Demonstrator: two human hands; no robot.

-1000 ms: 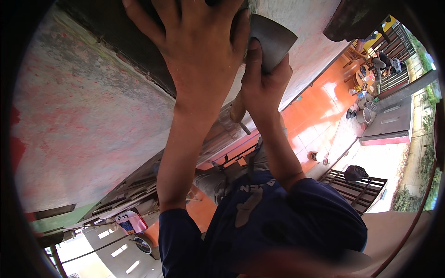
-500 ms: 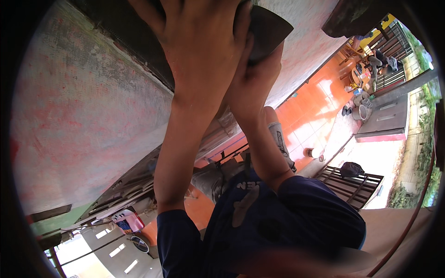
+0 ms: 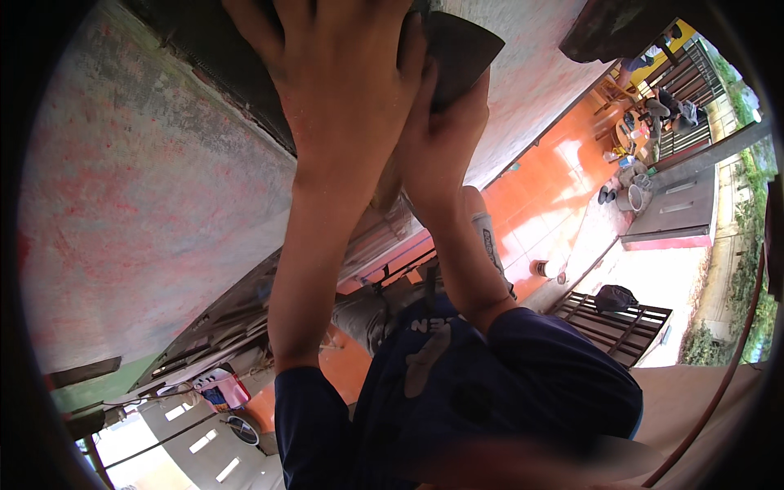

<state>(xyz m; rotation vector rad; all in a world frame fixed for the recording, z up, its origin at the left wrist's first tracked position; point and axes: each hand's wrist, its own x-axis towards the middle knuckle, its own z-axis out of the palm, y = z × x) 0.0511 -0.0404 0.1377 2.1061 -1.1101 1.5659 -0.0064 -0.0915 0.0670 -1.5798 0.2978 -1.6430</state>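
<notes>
My left hand reaches up to the top of the view, its fingers spread against a dark strip beside the worn wall. The upper edge cuts off its fingertips. Partly behind it, my right hand is closed round a scraper with a broad, dark, flaring blade. The scraper's handle is hidden by my hands. Its blade lies by a whitish, pink-stained wall surface.
Grey wall with pink patches fills the left. Orange tiles lie below, with a small bucket and a slatted metal frame. Farther off are a round table, a basket and other people.
Both hands and the scraper have shifted slightly left in the view. The surroundings have shifted a little too. My grip on the scraper looks the same.
</notes>
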